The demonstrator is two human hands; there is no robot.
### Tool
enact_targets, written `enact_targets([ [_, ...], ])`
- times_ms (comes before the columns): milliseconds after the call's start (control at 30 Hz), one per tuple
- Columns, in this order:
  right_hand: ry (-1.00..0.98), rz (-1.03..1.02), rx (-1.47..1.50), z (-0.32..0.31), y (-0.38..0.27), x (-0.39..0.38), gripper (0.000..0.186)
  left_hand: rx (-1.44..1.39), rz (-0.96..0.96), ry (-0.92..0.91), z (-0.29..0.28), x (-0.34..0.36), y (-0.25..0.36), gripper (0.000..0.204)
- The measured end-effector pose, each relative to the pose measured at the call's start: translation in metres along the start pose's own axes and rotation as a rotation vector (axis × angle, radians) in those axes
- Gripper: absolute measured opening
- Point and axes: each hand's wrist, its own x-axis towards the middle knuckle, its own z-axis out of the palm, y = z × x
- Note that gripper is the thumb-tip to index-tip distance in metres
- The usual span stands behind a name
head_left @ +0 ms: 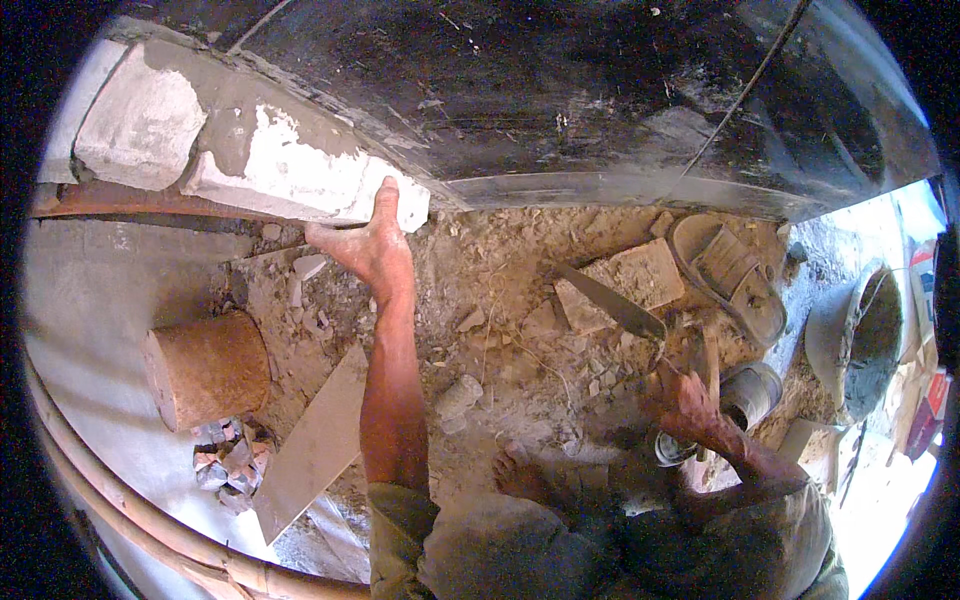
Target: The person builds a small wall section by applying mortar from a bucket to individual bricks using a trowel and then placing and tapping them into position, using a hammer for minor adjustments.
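Note:
My left hand [375,245] grips the right end of a white block [290,170] in a low row bedded with grey mortar [232,115]. Its thumb presses on the block's face, while the other fingers go under the lower edge and are partly hidden. At the right, my right hand [692,408] is closed round the handle of a trowel [612,300]. The trowel's blade points up and left, over a pale brown slab [645,272] on the ground. A wooden handle [712,365] stands close beside my right hand.
A dark panel [560,90] rises behind the row. Rubble covers the ground round my bare foot [522,478]. At left are a brown cylinder [207,368], broken pieces [235,465], a flat board [315,445] and bamboo poles [150,515]. At right are a shallow pan [735,275], a can [752,392] and a bucket [868,345].

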Motion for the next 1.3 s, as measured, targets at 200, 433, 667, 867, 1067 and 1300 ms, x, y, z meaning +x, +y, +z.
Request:
enact_targets([
  [200, 0.060, -0.123, -0.072, 0.011, 0.025, 0.002, 0.057, 0.069, -0.003, 0.014, 0.008, -0.001, -0.003, 0.080],
  [433, 0.100, -0.208, -0.056, 0.016, 0.028, 0.009, 0.045, -0.096, -0.133, -0.060, -0.038, -0.013, -0.021, 0.067],
  [667, 0.113, -0.288, -0.393, 0.001, 0.028, -0.002, 0.025, -0.665, -0.750, -0.268, -0.100, -0.076, -0.053, 0.076],
  [867, 0.142, -0.208, -0.118, -0.002, 0.028, 0.004, 0.020, -0.834, -1.058, -0.350, -0.077, -0.121, -0.043, 0.071],
  [1067, 0.312, -0.626, -0.357, -0.003, 0.018, 0.004, 0.029, -0.566, -1.264, -0.071, -0.056, -0.147, -0.034, 0.064],
  [1300, 0.123, -0.531, -0.284, -0.011, -0.013, 0.000, 0.036, -0.633, -1.215, -0.212, -0.050, -0.170, -0.060, 0.048],
])
